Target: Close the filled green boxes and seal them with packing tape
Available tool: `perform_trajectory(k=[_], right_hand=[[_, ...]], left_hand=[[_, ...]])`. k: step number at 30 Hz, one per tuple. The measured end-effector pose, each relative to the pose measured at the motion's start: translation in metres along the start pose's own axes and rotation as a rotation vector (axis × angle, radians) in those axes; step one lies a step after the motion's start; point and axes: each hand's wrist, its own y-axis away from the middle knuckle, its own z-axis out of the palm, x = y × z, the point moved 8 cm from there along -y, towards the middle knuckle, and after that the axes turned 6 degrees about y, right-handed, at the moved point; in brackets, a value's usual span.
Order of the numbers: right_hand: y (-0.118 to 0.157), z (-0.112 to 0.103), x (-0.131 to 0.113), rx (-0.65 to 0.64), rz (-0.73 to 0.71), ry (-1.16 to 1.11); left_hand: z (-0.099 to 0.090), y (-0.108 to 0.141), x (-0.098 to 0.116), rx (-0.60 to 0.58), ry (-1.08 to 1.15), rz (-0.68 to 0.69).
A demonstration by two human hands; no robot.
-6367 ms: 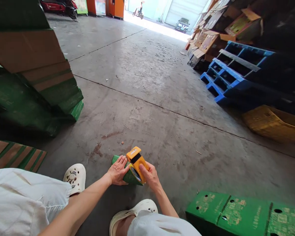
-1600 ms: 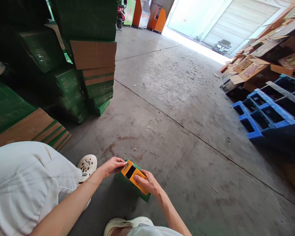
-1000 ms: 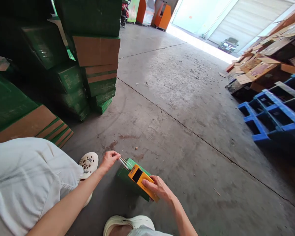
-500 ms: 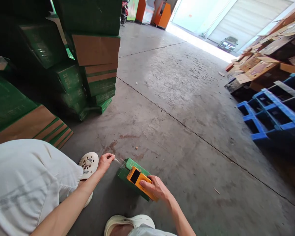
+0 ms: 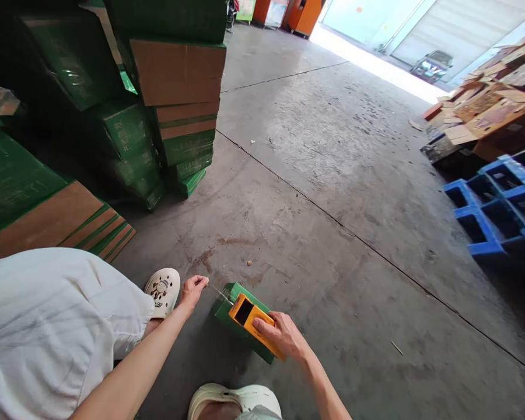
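Note:
My left hand is pinched on the end of a thin clear strip, perhaps tape or film. The strip runs from my fingertips across to the near end of the green box and the yellow block. Wrapped in my right hand is a yellow box-shaped item with a dark rectangle on its upper face; its exact kind I cannot make out. It lies along the top of the green box, covering much of it. The green box rests on the floor between my shoes.
Stacked green cartons stand at the left. A blue plastic pallet and a heap of flattened cardboard are on the right. My white clogs flank the box on the concrete floor. Orange cabinets stand far back.
The view has shifted slightly, so the surroundings sit a little differently. My left hand still pulls the strip taut, and the yellow item stays in my right hand over the green box.

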Motion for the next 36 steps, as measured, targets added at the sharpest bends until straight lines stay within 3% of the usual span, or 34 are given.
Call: perform_trajectory(k=[10, 17, 19, 24, 28, 32, 36], right_hand=[[-0.002, 0.007, 0.003, -0.036, -0.017, -0.049], [-0.004, 0.008, 0.005, -0.036, -0.022, -0.05], [-0.004, 0.008, 0.005, -0.037, -0.028, -0.054], [-0.003, 0.008, 0.006, -0.03, -0.016, -0.076], [-0.001, 0.006, 0.003, -0.025, 0.005, -0.076], [0.002, 0.004, -0.002, -0.035, -0.027, -0.123], [0.002, 0.004, 0.0, -0.03, -0.045, -0.129]], left_hand=[[0.031, 0.016, -0.041, -0.037, 0.008, -0.064], [0.056, 0.023, -0.05, -0.094, -0.087, 0.001], [0.057, 0.023, -0.048, -0.109, -0.126, 0.031], [0.037, 0.025, -0.042, -0.09, -0.338, 0.128], [0.039, 0.037, -0.026, -0.287, -0.298, 0.186], [0.066, 0.055, 0.015, -0.68, -0.205, 0.214], [0.096, 0.068, 0.045, -1.063, -0.532, 0.332]])
